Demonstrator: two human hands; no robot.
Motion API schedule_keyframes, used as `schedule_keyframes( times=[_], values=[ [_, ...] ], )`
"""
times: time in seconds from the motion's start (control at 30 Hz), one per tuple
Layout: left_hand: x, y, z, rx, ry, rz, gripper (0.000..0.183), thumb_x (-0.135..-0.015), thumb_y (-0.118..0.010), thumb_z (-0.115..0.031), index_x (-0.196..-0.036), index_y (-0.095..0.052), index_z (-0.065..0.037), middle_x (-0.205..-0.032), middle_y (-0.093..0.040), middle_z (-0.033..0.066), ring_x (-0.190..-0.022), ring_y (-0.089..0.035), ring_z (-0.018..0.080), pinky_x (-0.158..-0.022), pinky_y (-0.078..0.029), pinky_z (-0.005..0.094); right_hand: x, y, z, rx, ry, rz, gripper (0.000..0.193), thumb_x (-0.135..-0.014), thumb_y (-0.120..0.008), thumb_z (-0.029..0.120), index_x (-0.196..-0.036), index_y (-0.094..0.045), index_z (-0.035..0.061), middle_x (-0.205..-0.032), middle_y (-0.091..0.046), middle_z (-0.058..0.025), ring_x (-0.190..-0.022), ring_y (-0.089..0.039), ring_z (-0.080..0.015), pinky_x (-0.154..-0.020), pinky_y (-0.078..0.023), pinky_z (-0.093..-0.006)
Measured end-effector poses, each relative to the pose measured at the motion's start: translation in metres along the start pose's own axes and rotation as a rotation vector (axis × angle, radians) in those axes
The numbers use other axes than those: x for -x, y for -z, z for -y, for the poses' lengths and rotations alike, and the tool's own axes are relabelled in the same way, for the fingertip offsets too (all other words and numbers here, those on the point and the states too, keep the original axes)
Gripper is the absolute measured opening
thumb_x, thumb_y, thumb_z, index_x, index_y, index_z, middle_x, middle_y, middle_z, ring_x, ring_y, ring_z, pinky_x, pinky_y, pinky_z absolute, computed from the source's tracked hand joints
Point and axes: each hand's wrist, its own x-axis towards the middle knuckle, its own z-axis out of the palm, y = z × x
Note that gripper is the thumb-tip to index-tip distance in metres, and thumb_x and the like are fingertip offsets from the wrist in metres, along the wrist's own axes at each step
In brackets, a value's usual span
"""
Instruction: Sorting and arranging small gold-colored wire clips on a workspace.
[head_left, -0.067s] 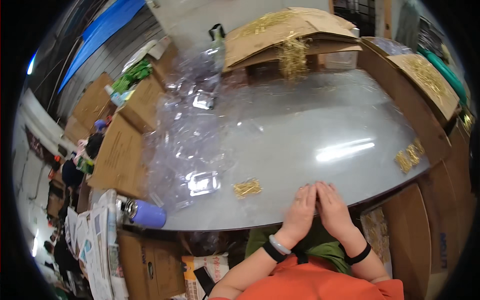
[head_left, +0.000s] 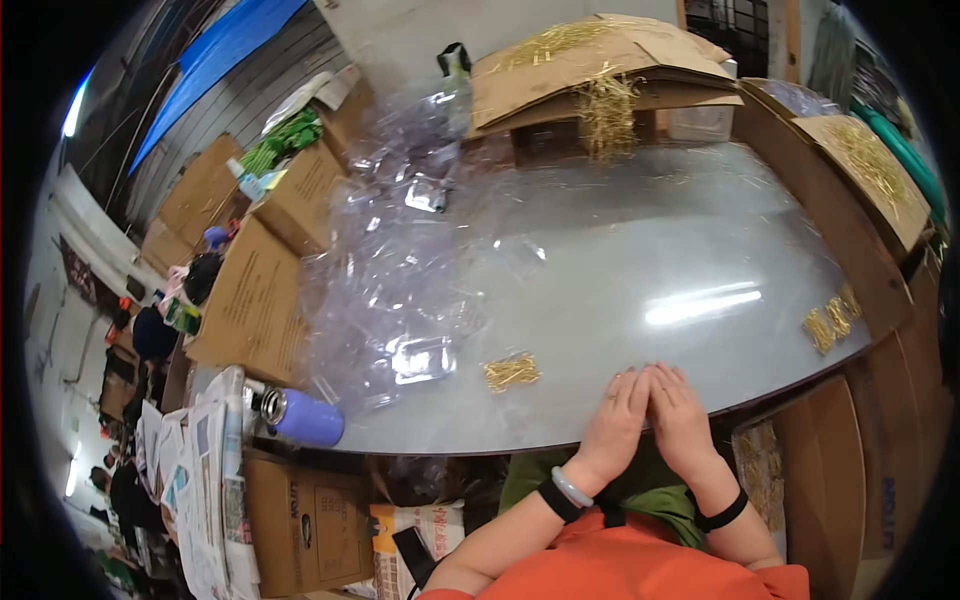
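Observation:
My left hand (head_left: 617, 418) and my right hand (head_left: 682, 420) meet over the near edge of the grey table (head_left: 580, 290). Their fingers point forward and press together at the tips, cupped downward. Whatever lies between or under them is hidden. Just left of the hands is a small bundle of thin gold pieces (head_left: 511, 372), touched by neither. Several more gold bundles (head_left: 832, 320) lie near the table's right edge. Many clear plastic packs (head_left: 400, 270) are heaped along the left part of the table.
A purple bottle (head_left: 305, 418) lies at the near left corner, beside stacked newspapers (head_left: 205, 490). Cardboard boxes (head_left: 255, 300) wall the left side. At the back, a cardboard shelter (head_left: 600, 75) carries loose gold pieces. Another gold-strewn cardboard sheet (head_left: 865, 170) stands at the right.
The whole view has shifted slightly, so the table and its things appear a little farther right. My hands stay pressed together at nearly the same place over the table edge.

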Motion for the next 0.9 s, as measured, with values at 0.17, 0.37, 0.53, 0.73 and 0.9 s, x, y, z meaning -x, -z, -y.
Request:
schedule_keyframes(
  times=[0.17,0.37,0.53,0.73,0.9],
  values=[
    [0.004,0.020,0.005,0.225,0.122,-0.019,0.047,-0.094,-0.052,0.000,-0.140,-0.047,0.006,-0.133,-0.053,0.0283,-0.130,-0.050,0.0420,-0.111,-0.043,0.0464,-0.004,-0.005,0.004,0.038,0.016,-0.034,0.033,-0.089,-0.061,0.001,-0.122,-0.063,-0.0012,-0.128,-0.065,-0.0174,-0.123,-0.061,-0.0365,-0.109,-0.046,-0.0494],
    [0.039,0.126,0.061,0.165,0.609,-0.375,0.023,-0.103,-0.059,-0.018,-0.113,-0.061,0.003,-0.093,-0.064,0.0105,-0.069,-0.065,0.0160,-0.057,-0.052,0.0299,-0.003,-0.005,0.005,0.048,0.002,-0.068,0.031,-0.089,-0.061,0.001,-0.120,-0.064,0.0005,-0.127,-0.066,-0.0167,-0.122,-0.062,-0.0363,-0.108,-0.047,-0.0492],
    [0.027,0.148,0.099,0.317,0.965,-0.108,0.028,-0.102,-0.060,-0.019,-0.108,-0.061,0.008,-0.081,-0.063,0.0112,-0.052,-0.063,0.0162,-0.040,-0.046,0.0293,-0.001,-0.010,0.012,0.040,0.026,-0.050,0.032,-0.089,-0.061,0.000,-0.120,-0.064,0.0007,-0.127,-0.066,-0.0164,-0.122,-0.062,-0.0358,-0.108,-0.047,-0.0491],
    [0.028,0.136,0.094,0.549,0.963,-0.203,0.022,-0.102,-0.058,-0.015,-0.101,-0.057,0.006,-0.084,-0.059,0.0105,-0.063,-0.067,0.0193,-0.052,-0.057,0.0325,0.001,-0.016,0.021,0.039,0.020,-0.073,0.036,-0.086,-0.062,-0.002,-0.122,-0.063,0.0009,-0.128,-0.066,-0.0161,-0.123,-0.062,-0.0354,-0.109,-0.046,-0.0495],
    [0.069,0.149,0.031,0.924,0.954,-0.294,0.013,-0.103,-0.054,-0.010,-0.097,-0.052,0.001,-0.093,-0.054,0.0075,-0.084,-0.068,0.0218,-0.078,-0.064,0.0397,0.002,-0.017,0.024,0.043,-0.007,-0.083,0.037,-0.085,-0.063,-0.003,-0.122,-0.063,0.0008,-0.127,-0.066,-0.0163,-0.123,-0.062,-0.0359,-0.109,-0.046,-0.0497]
  ],
)
